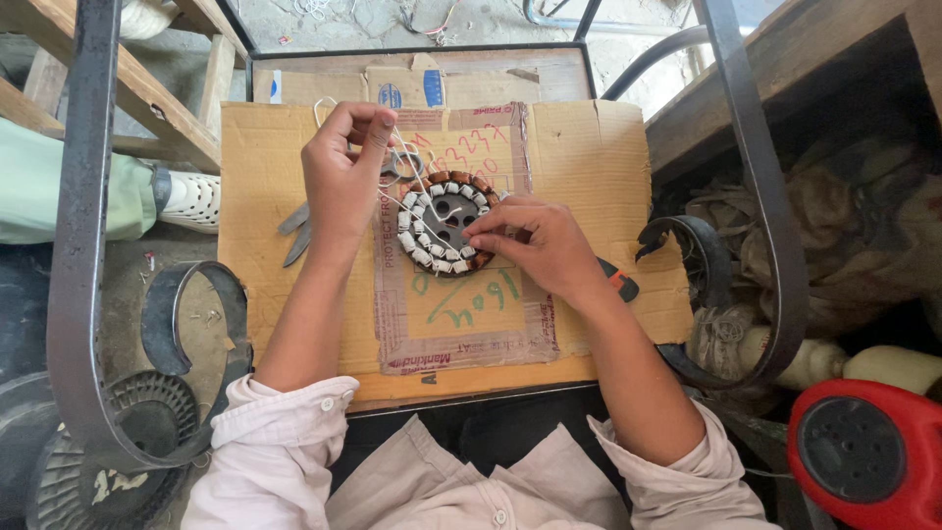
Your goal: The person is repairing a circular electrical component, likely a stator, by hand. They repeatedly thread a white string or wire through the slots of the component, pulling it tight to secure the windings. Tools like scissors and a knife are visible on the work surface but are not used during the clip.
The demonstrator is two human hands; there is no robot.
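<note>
A round motor stator (444, 225) with copper coils and white insulation lies on a cardboard sheet (589, 167). My left hand (341, 177) is raised just left of it and pinches a thin white thread (412, 191) that runs down to the windings. My right hand (538, 245) rests on the stator's right edge, fingertips pressing on the coils. Scissors (299, 231) lie partly hidden under my left hand. An orange and black tool (618, 285) shows from beneath my right wrist.
Curved black metal bars (78, 245) frame the work surface on both sides. A fan guard (118, 461) lies on the floor at lower left. A red round object (863, 451) sits at lower right. Wooden shelving with cloth bundles (834, 216) stands on the right.
</note>
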